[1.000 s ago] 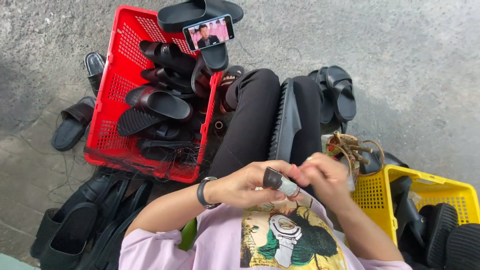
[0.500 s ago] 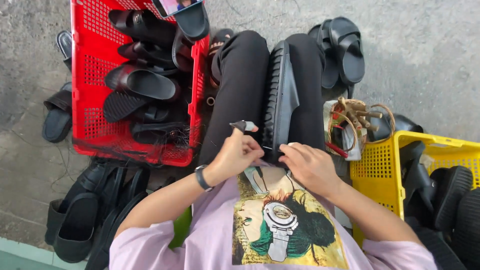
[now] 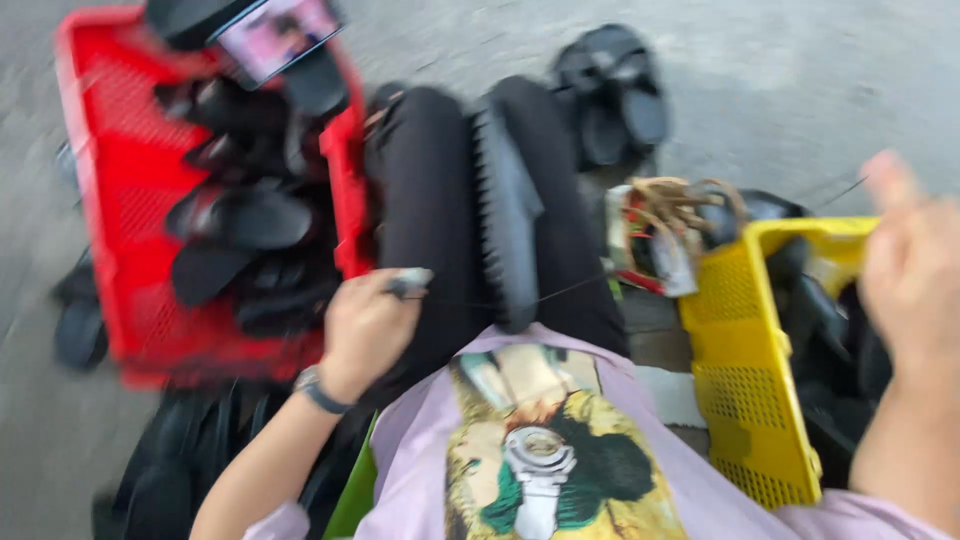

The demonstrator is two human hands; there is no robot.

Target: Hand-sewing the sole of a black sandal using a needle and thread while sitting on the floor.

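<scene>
Left hand (image 3: 365,330) pinches a small grey tool (image 3: 408,283) in its fingers beside the black sandal (image 3: 508,215) on the lap. Right hand (image 3: 915,270) is raised over the yellow crate (image 3: 745,400), blurred; I cannot tell its grip.

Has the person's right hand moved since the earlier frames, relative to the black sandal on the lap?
Yes. The right hand has swung out to the right, away from the black sandal on the lap, and is now raised over the yellow basket.

A lilac short-sleeved shirt (image 3: 640,450) with a printed picture, black trousers (image 3: 430,200), a dark wristband (image 3: 318,390)
</scene>
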